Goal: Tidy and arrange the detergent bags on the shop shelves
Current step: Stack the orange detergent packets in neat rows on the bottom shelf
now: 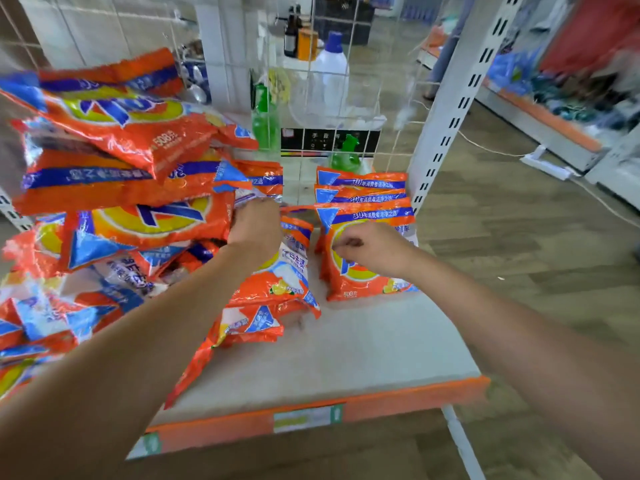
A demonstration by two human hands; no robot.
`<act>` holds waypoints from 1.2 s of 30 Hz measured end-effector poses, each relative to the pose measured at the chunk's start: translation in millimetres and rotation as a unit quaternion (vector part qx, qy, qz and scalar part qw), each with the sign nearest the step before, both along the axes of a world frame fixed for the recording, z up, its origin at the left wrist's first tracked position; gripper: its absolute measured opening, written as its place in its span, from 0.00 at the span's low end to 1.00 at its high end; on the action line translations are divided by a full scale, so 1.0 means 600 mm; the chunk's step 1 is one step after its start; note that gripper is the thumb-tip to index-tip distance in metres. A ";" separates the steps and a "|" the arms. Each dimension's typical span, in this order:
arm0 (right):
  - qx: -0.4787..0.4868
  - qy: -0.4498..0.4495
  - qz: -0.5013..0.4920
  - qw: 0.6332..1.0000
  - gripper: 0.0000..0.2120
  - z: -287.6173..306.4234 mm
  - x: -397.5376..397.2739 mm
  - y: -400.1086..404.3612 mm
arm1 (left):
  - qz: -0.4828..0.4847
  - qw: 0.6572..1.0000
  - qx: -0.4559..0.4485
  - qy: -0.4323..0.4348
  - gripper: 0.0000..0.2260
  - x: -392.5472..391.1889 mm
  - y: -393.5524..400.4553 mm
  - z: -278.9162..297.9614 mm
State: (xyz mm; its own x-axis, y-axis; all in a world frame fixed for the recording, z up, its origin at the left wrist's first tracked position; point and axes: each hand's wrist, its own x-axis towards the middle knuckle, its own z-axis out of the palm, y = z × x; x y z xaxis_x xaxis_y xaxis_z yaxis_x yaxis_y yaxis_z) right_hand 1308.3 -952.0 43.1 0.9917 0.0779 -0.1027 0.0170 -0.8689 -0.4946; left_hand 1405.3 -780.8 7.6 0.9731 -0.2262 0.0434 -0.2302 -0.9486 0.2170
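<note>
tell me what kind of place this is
Most likely a small shop aisle: many identical orange detergent bags piled on a shelf with price labels on its edge, and slotted metal uprights of retail racking.

I am looking past a pale shelf [346,348] with an orange front edge through a wire grid panel [311,81] at white wall tiles [104,26], while daylight is falling on the wood-patterned floor [502,237] beside a white slotted upright [460,98].

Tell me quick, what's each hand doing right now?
Left hand: grips the top of a leaning orange plastic detergent bag.
Right hand: fingers curled against the upright front orange bag; grip unclear.
</note>
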 end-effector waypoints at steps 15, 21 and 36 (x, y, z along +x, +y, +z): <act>0.333 0.150 -0.008 0.931 0.19 -0.030 -0.017 0.006 | 0.004 0.985 -0.116 -0.126 0.11 -0.070 -0.008 0.152; 0.460 -0.029 -0.034 0.887 0.29 -0.028 -0.010 -0.010 | -0.072 0.973 -0.119 -0.185 0.10 -0.105 -0.004 0.180; 0.290 0.090 -0.157 0.940 0.15 -0.125 -0.116 -0.207 | -0.105 0.959 -0.235 0.115 0.16 -0.114 -0.140 0.059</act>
